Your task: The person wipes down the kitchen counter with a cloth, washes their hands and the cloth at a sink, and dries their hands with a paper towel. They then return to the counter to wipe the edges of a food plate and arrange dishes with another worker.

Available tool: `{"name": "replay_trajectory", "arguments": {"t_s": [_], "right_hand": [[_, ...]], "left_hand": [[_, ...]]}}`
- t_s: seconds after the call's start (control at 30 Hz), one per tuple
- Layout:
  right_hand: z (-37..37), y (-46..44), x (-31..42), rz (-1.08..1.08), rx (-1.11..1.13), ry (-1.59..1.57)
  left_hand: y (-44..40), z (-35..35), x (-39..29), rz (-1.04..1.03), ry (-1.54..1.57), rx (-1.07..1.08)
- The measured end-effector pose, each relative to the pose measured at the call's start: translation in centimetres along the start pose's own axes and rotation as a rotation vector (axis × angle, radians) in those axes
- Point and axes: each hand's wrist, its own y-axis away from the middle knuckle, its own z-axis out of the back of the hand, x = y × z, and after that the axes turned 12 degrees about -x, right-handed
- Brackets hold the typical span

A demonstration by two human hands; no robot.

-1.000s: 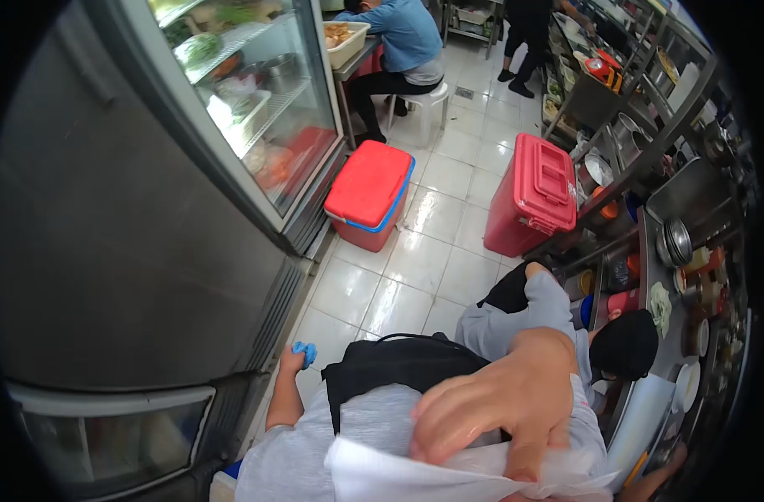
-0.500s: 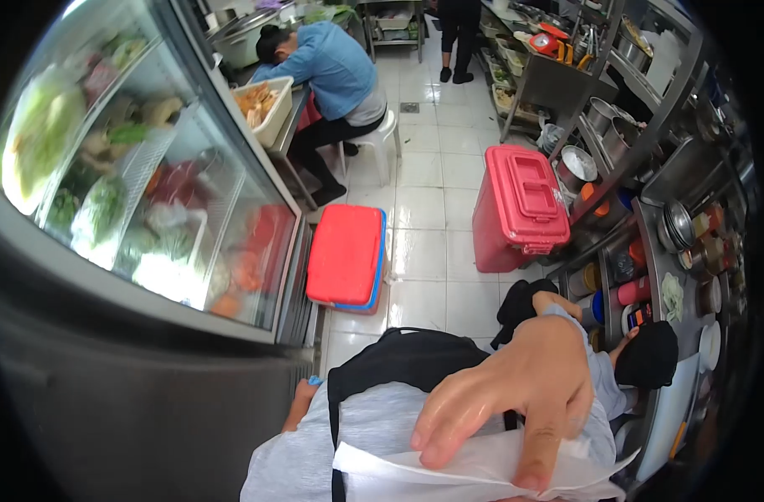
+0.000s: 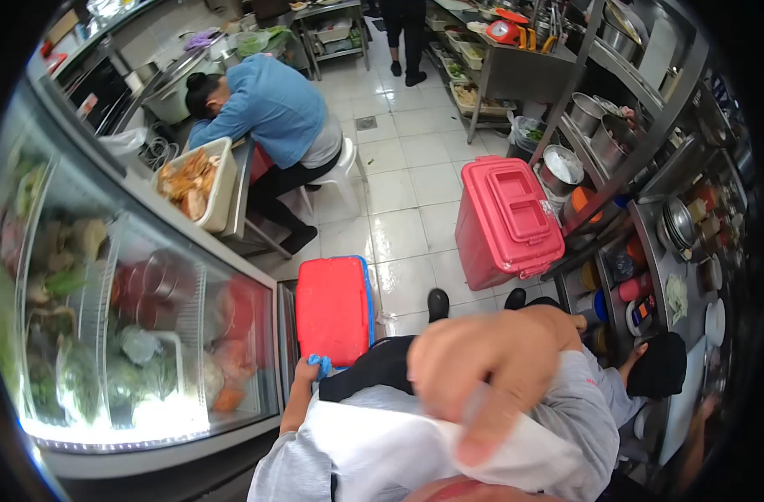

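Note:
My right hand (image 3: 490, 368) is raised close to the camera, with its fingers bent and its thumb against a white sheet (image 3: 373, 443), which looks like paper or thin cloth. The sheet spreads across the front of my grey shirt and black apron. Lower on the left, my left hand (image 3: 308, 369) is closed around a small crumpled blue cloth (image 3: 321, 363). That hand is beside the near edge of a cooler box (image 3: 333, 309) with a red lid and blue rim. The hand with the sheet is slightly blurred.
A glass-door fridge (image 3: 277, 351) stands at left. A person in blue (image 3: 281, 100) leans on a table by a food tray (image 3: 227, 188). A red lidded bin (image 3: 511, 226) stands ahead. At right, a person in a black cap (image 3: 656, 368) is beside metal shelves (image 3: 641, 159).
The view has swung left, showing more of the fridge and the table. My right hand's fingers are more curled and sit farther up and left. My left hand now appears beside the cooler.

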Motion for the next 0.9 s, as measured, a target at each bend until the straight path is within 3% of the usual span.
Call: {"name": "replay_trajectory", "arguments": {"t_s": [0.1,0.23,0.4,0.63,0.9], "right_hand": [[2.8,0.8,-1.9,-0.144,-0.200,-0.312],[9.9,-0.3,-2.3,-0.014,0.017,-0.438],[20.4,-1.2,-0.8,-0.153,0.126,-0.442],[30.9,-1.6,-0.6,-0.322,0.080,-0.483],[39.1,-1.5,-3.1,-0.282,0.029,-0.400]], "left_hand": [[-3.6,-4.0,0.6,0.022,0.023,0.048],[-6.8,-7.1,-1.3,0.074,-0.062,0.074],[-9.9,-7.7,-8.6,0.116,-0.048,0.058],[-14.2,-8.4,-17.9,0.094,-0.026,0.052],[-23.3,-8.4,-23.3,0.006,-0.108,0.099]]}}
